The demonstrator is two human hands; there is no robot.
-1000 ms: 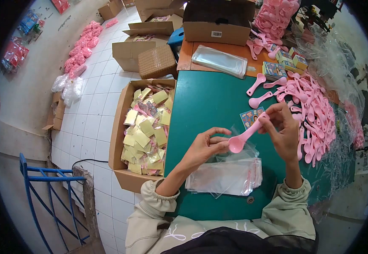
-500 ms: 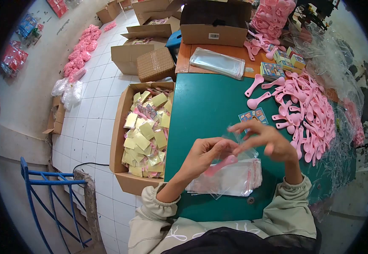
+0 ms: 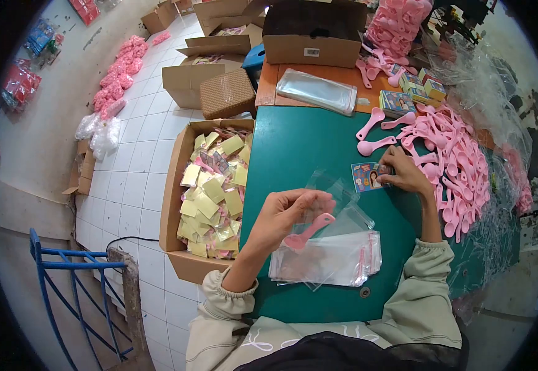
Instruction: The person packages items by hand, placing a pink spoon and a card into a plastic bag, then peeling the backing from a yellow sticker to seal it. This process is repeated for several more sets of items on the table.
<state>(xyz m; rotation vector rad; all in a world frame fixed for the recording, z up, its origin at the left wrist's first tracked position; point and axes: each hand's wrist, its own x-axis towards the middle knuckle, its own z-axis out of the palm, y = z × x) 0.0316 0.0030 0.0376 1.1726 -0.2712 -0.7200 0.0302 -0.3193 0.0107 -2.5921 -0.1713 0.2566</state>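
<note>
Pinched closed, my left hand (image 3: 290,212) holds a clear plastic bag (image 3: 350,209) above the green table. A pink spoon (image 3: 309,232) hangs just below its fingers and seems to be inside the bag. Beneath lies a stack of clear bags (image 3: 331,260). My right hand (image 3: 403,170) has its fingers closed on the right edge of a small printed card (image 3: 366,177), which rests on the table. Two loose pink spoons (image 3: 377,146) lie just beyond that hand, and a big pile of pink spoons (image 3: 451,161) is to its right.
At the left, an open carton (image 3: 171,216) holds many packets with yellow cards. Behind the green table (image 3: 300,142) are a clear bag stack (image 3: 317,91), an open box (image 3: 311,51) and card stacks (image 3: 397,102). Crumpled plastic (image 3: 498,216) hangs on the right. A blue metal frame (image 3: 77,266) stands lower left.
My right hand has moved away from my left, up and right, onto the card. My left hand has shifted slightly left, with the bag now spread out and the spoon more visible.
</note>
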